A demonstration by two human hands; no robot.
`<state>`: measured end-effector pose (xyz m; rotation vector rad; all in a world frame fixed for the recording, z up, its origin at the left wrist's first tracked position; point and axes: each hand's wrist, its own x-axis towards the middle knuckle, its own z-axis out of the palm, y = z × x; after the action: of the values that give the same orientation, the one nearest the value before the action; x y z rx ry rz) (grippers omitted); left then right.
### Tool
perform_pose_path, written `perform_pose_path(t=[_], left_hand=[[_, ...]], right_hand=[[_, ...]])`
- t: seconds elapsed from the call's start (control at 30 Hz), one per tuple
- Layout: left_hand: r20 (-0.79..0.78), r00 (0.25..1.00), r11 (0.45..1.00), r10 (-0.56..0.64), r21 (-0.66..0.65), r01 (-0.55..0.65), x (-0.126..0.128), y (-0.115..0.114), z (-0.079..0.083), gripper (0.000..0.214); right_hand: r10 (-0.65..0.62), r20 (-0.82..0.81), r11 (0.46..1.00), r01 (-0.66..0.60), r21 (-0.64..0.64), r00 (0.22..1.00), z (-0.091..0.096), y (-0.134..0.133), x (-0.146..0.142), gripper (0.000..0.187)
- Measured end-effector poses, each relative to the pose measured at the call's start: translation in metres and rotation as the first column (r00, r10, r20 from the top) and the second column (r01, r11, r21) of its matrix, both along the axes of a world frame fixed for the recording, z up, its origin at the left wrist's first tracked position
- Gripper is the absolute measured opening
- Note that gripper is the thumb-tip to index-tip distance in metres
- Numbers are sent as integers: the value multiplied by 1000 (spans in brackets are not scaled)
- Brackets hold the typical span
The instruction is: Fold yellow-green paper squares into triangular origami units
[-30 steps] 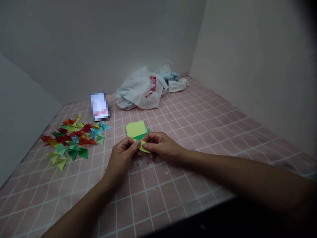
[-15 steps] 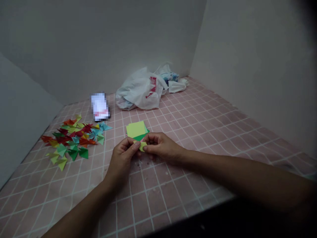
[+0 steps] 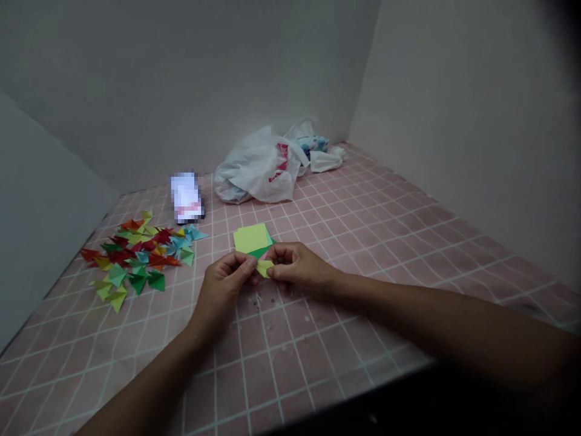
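Note:
My left hand (image 3: 223, 286) and my right hand (image 3: 297, 266) meet over the pink checked table (image 3: 345, 242), both pinching a small folded yellow-green paper piece (image 3: 264, 267) between thumbs and fingertips. The piece is held just above the table surface. Directly behind my hands lies a small stack of square paper sheets (image 3: 251, 238), yellow-green on top with a darker green sheet under it.
A heap of several folded paper triangles (image 3: 136, 254) in red, green, yellow and blue lies at the left. A blurred small white object (image 3: 186, 197) stands behind it. White plastic bags (image 3: 267, 163) sit in the far corner. Grey walls enclose the table.
The paper piece looks smaller and more folded than one second ago. My hands stay in nearly the same spot, with the fingers working the paper slightly.

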<state>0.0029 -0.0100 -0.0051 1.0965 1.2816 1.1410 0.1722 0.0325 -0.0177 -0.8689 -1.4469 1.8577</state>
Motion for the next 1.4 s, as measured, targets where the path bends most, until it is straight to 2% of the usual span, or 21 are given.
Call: perform_pose_path(t=[0.17, 0.47, 0.73, 0.9, 1.07, 1.2, 1.4], left_hand=[[-1, 1000, 1000, 12, -8, -12, 1, -1, 2, 26], [-114, 993, 1000, -15, -2, 15, 1, 0, 5, 29], [158, 987, 1000, -27, 17, 25, 3, 2, -2, 27], [207, 977, 999, -42, 5, 42, 5, 1, -3, 24], [113, 993, 999, -37, 35, 33, 3, -1, -2, 20], [40, 999, 999, 9, 45, -11, 2, -2, 0, 22], [51, 999, 999, -12, 37, 10, 3, -3, -4, 23]], right_hand=[[22, -17, 1000, -22, -11, 1000, 0, 2, 1, 10], [55, -26, 997, -56, -50, 998, 2, 2, 1, 15], [3, -124, 992, -18, -124, 992, 3, 7, 2, 17], [2, -191, 985, -35, -167, 982, 2, 8, 2, 25], [21, -161, 989, -44, -144, 987, 1, 6, 2, 28], [52, -145, 997, -61, -55, 988, 0, 5, 3, 24], [-17, -110, 1000, 19, 12, 994, 0, 3, 2, 25]])
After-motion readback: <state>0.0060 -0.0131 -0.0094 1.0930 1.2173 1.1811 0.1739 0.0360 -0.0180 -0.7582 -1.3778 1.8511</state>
